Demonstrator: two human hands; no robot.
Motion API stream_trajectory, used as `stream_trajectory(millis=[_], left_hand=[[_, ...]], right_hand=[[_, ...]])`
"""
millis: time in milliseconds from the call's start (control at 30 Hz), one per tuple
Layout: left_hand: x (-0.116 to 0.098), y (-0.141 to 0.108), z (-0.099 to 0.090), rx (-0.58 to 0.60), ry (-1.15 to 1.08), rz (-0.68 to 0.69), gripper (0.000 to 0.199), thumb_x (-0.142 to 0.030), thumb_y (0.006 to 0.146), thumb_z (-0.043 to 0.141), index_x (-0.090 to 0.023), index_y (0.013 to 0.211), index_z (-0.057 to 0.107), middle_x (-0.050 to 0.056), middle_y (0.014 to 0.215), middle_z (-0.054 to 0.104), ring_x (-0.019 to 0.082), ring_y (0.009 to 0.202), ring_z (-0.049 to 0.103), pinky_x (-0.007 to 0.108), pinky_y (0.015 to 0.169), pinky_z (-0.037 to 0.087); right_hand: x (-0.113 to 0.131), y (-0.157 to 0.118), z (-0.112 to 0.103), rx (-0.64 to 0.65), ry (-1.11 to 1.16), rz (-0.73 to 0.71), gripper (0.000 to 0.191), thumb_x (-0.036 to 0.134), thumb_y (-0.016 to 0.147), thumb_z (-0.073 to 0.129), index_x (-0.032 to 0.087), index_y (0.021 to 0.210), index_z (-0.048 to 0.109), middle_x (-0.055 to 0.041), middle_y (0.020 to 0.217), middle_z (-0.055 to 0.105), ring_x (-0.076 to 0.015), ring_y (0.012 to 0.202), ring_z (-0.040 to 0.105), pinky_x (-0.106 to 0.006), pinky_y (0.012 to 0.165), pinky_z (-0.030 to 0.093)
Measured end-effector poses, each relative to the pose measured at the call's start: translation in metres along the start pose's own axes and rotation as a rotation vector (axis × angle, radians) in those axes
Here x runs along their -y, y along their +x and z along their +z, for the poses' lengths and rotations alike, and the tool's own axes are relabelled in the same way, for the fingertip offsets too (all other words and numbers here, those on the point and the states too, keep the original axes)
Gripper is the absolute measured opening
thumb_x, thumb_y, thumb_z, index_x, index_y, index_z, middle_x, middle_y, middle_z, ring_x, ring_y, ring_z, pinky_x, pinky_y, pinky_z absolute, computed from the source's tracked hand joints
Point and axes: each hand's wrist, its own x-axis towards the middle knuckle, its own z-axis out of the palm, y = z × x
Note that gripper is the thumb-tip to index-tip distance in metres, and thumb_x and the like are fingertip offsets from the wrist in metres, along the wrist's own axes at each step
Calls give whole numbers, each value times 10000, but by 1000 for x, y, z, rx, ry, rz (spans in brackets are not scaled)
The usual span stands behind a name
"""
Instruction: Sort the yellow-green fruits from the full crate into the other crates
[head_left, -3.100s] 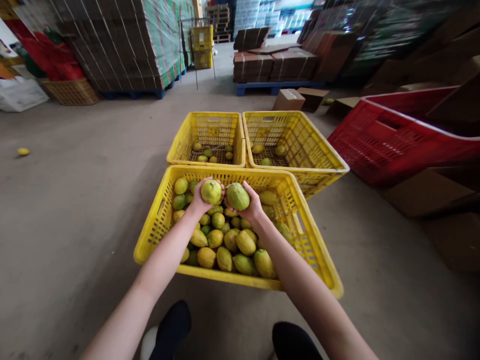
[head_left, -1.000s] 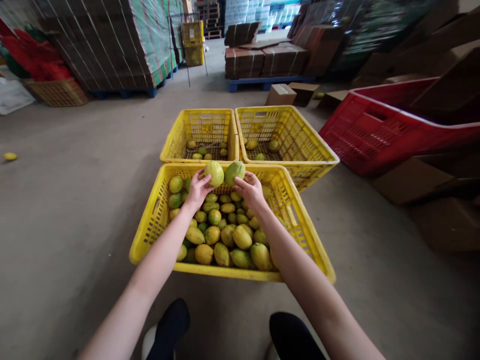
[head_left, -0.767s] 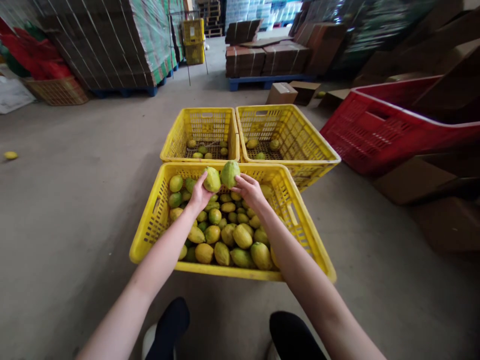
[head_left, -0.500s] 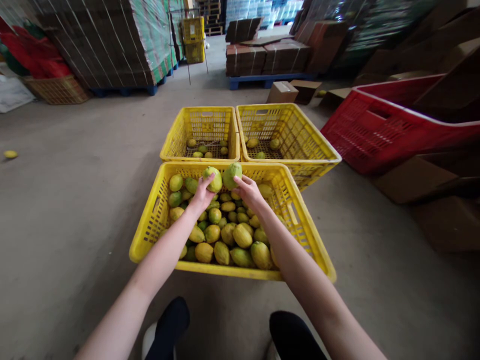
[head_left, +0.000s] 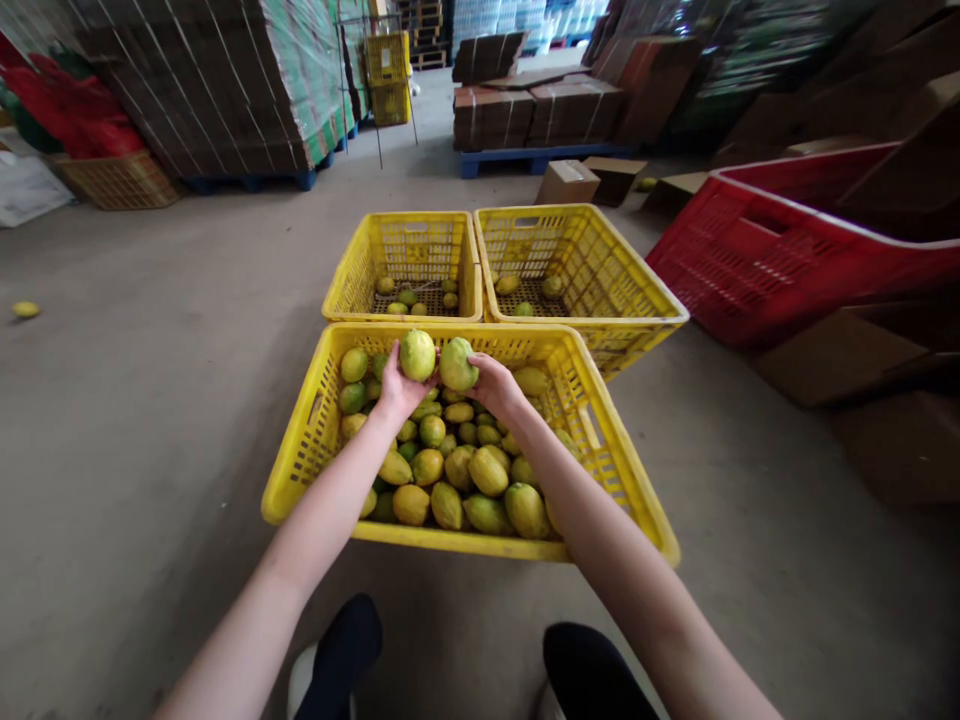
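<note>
My left hand [head_left: 400, 388] is closed around a yellow-green lemon [head_left: 417, 355], its fingers partly hidden behind the fruit. Beside it my right hand [head_left: 496, 385] grips a greener lemon [head_left: 457, 364] from its right side. Both fruits are held close together, a small gap between them, above the far half of the near yellow crate [head_left: 465, 543]. Several green and yellow lemons [head_left: 488, 471] cover the bottom of that crate, below my hands and forearms.
Behind stand two yellow crates, the left one [head_left: 401, 222] and the right one [head_left: 637, 260], each with several lemons inside. A red crate [head_left: 720, 255] and cardboard boxes [head_left: 844, 350] are on the right. One lemon [head_left: 26, 310] lies on the floor at far left.
Both lemons have turned in my hands and shifted slightly left. My left hand has rolled so its palm is more under its fruit. The crates' contents look the same.
</note>
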Motion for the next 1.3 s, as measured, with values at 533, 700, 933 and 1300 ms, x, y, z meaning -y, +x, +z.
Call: stream_trajectory(millis=[533, 700, 933, 1300], left_hand=[[-10, -17, 2, 137, -51, -108, 444, -486, 986, 347, -204, 1102, 670, 46, 821, 739, 158, 589, 675, 242, 502, 557], [-10, -21, 8, 189, 16, -115, 461, -473, 998, 305, -209, 1046, 679, 51, 845, 743, 173, 674, 707, 277, 595, 592], [-6, -21, 6, 197, 115, -173, 440, -463, 976, 342, -171, 903, 664, 60, 710, 699, 177, 541, 653, 268, 464, 534], [-4, -12, 7, 76, -51, -153, 433, -399, 977, 436, -156, 1306, 579, 113, 999, 743, 248, 955, 730, 363, 775, 619]], right_hand=[[10, -8, -8, 63, 522, 34, 445, 557, 855, 503, 160, 1006, 637, -71, 713, 705, -173, 544, 619, -244, 400, 508], [13, -12, -8, 51, 513, 13, 355, 450, 854, 501, 164, 1009, 643, -88, 793, 739, -203, 644, 677, -271, 462, 559], [8, -8, -10, 146, 399, 49, 354, 450, 867, 484, 143, 883, 659, -89, 687, 716, -205, 534, 648, -267, 371, 492], [2, -3, -5, -64, 576, 16, 271, 245, 825, 488, 160, 1033, 638, -103, 835, 765, -229, 732, 724, -360, 613, 623]])
